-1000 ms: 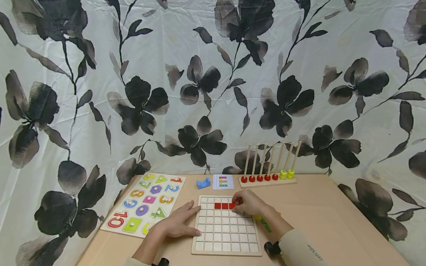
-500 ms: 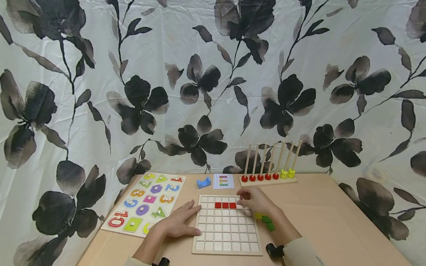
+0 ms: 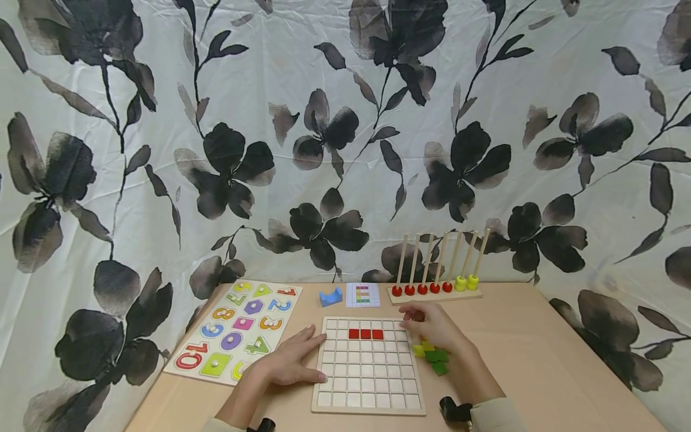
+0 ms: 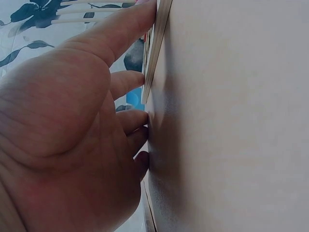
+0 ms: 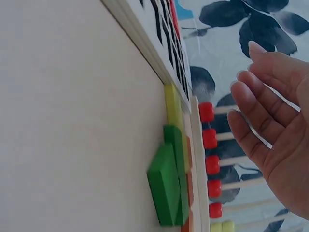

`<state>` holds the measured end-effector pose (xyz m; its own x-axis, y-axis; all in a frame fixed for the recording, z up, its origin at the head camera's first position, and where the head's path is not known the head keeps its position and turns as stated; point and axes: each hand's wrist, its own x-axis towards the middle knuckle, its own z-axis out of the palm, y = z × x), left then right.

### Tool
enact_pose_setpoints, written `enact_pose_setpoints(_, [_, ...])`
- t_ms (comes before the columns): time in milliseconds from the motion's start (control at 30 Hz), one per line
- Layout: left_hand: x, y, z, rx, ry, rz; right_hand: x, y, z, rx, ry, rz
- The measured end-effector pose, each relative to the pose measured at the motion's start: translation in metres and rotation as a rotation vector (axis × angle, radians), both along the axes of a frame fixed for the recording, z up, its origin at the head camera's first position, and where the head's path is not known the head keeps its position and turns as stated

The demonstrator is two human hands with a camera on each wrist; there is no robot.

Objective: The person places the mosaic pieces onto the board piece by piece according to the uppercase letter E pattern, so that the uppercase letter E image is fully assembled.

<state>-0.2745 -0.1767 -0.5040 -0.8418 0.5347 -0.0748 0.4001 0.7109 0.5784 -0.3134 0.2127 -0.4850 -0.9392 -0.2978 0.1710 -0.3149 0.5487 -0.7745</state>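
Observation:
A wooden grid board [image 3: 369,409] with white squares lies on the table. Three red square tiles [image 3: 366,334] sit side by side in its second row from the back. My left hand [image 3: 291,363] rests at the board's left edge, its fingers and thumb touching the rim. Above the board's right back corner hovers my right hand [image 3: 429,327], fingers loosely bent and nothing held, as the right wrist view confirms. Close by that hand, right of the board, lie green tiles [image 3: 437,360] and yellow tiles [image 3: 420,350]. Orange tiles [image 5: 189,193] show behind the green ones in the right wrist view.
A number-and-shape puzzle board [image 3: 178,373] lies at the left. Along the back are a blue curved block [image 3: 330,297], a card with a coloured tile pattern [image 3: 363,295] and a peg rack [image 3: 435,296] with red and yellow beads. A floral cloth [image 3: 324,228] hangs behind.
My right hand has let go of the rightmost red tile and moved right, off the row. More of the green and yellow tiles is uncovered. The left hand has stayed still.

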Motion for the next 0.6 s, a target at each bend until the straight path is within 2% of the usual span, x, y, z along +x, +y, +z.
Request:
enact_pose_setpoints(267, [-0.001, -0.001, -0.001, -0.002, -0.005, 0.005, 0.000, 0.019, 0.000, 0.050, 0.015, 0.012])
enact_pose_setpoints(600, [0.001, 0.000, -0.001, 0.002, 0.006, -0.003, 0.002, 0.034, -0.002, 0.122, -0.058, 0.042])
